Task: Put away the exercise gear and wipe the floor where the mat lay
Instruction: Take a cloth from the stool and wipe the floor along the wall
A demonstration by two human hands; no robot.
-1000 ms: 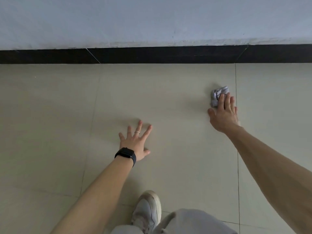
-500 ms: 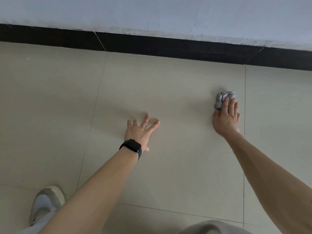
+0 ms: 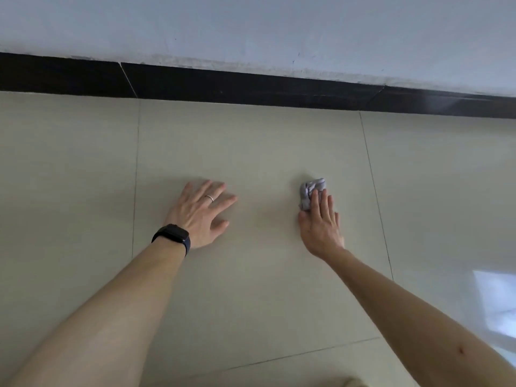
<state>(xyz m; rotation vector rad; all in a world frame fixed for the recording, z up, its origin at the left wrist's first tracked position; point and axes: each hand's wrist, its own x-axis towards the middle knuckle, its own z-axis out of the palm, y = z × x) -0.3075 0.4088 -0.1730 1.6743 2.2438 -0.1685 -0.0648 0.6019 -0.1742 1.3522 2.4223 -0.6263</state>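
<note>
A small crumpled grey cloth point(image 3: 312, 189) lies on the beige tiled floor point(image 3: 251, 152). My right hand point(image 3: 321, 226) presses down on it with straight fingers; the cloth sticks out past the fingertips. My left hand point(image 3: 201, 215) rests flat on the tile to the left, fingers spread, with a ring on one finger and a black watch on the wrist. No mat or exercise gear is in view.
A black skirting strip point(image 3: 251, 86) runs along the base of a pale wall point(image 3: 251, 29) beyond the hands. Tile joints cross the floor left and right of the hands. A bright window reflection point(image 3: 497, 300) shines on the tile at the right edge.
My right hand has slid the cloth leftward and nearer to me, away from the right tile joint. My left hand stays flat on the floor. My shoe has left the view.
</note>
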